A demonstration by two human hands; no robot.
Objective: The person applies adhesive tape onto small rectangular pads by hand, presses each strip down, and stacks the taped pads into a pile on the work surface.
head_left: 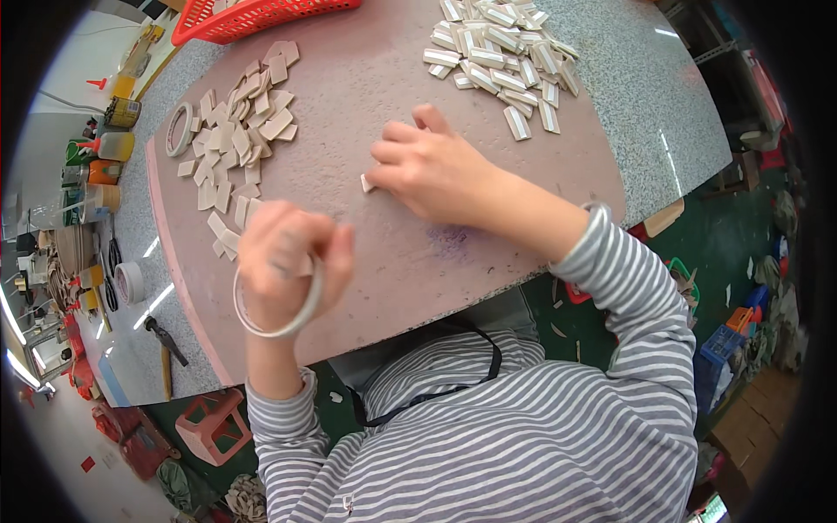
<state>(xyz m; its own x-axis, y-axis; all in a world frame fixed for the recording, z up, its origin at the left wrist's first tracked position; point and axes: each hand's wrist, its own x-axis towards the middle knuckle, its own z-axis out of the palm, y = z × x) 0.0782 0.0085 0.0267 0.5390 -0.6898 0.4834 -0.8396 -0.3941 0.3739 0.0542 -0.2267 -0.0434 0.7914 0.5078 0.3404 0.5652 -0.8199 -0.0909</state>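
Note:
My left hand (288, 261) is closed around a thin roll of white tape (277, 324) that hangs below the fist, raised above the pink mat (392, 261). My right hand (427, 170) presses a small beige piece (367, 183) flat on the mat with its fingertips. A loose heap of plain beige pieces (240, 139) lies to the left of both hands. A second heap of pieces with white strips on them (506, 52) lies at the far right of the mat.
A red plastic basket (253, 16) sits at the mat's far edge. Another tape roll (180, 129) lies left of the beige heap. On the speckled table (645, 96) at left are glue bottles (109, 146), a tape roll (129, 282) and a hammer (164, 344). A red stool (214, 427) stands below.

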